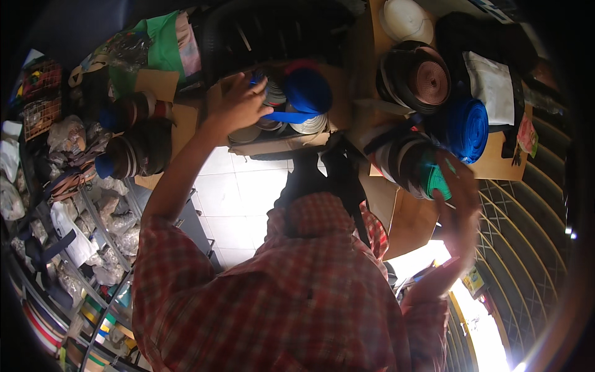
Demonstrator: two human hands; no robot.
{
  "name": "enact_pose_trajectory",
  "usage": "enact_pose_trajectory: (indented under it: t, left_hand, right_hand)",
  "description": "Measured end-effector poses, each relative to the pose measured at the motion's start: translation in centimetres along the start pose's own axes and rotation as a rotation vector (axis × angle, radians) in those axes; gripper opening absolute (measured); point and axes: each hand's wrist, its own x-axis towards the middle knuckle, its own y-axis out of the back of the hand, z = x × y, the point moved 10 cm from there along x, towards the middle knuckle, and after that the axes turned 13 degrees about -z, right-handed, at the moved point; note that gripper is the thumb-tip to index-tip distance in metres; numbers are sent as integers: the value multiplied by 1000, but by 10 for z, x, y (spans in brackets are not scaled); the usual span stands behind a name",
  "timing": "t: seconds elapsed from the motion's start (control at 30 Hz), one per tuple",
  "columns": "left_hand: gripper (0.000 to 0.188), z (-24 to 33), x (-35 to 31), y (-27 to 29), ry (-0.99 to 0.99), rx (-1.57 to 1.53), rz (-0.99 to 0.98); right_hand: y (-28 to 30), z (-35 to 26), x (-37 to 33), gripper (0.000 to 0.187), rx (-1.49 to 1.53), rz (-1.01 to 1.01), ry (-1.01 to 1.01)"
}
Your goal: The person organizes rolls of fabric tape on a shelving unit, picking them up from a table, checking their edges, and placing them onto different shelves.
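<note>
1. A red checked shirt [291, 297] fills the lower middle of the view, worn by the person whose arms rise toward 11 and 2 o'clock.
2. A cardboard box [273, 146] is seen just above centre, packed with rolls of webbing; a blue roll [308, 91] sits at its 1 o'clock corner.
3. A stack of striped rolls [403, 162] lies at 3 o'clock of the box, with a large blue roll [468, 129] and a brown roll [429, 80] placed beyond it toward 1 o'clock.
4. Dark striped rolls [139, 149] are laid on cardboard at 9 o'clock of the box.
5. The left hand [238, 104] is held over the box's 10 o'clock edge, fingers spread and loosened, touching the rolls inside; nothing is grasped.
6. The right hand [462, 198] is blurred, fingers extended, just beside a green roll [434, 180] at the stack's 4 o'clock end; whether it is gripped cannot be told.
</note>
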Motion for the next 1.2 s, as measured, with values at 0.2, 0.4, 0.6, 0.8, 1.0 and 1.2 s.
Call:
enact_pose_trajectory:
  t: [0.2,0.4,0.6,0.8,1.0,1.2]
  left_hand:
    - [22,56,10,85,-138,-112,-132]
    - [23,86,18,153,-193,-339,62]
    - [29,27,40,83,141,-782,-173]
    - [55,-38,98,-119,471,-1007,79]
    - [66,-56,139,-158,638,-389,219]
    - [53,-34,194,-159,-151,-1069,68]
  right_hand:
    - [66,98,-19,19,-75,-53,-363]
    - [60,84,0,17,14,232,-402]
    - [123,152,-54,44,-370,674,-691]
    - [93,197,-71,43,500,411,-495]
    - [62,225,-108,38,-92,262,-729]
    - [-5,239,-167,36,469,39,-968]
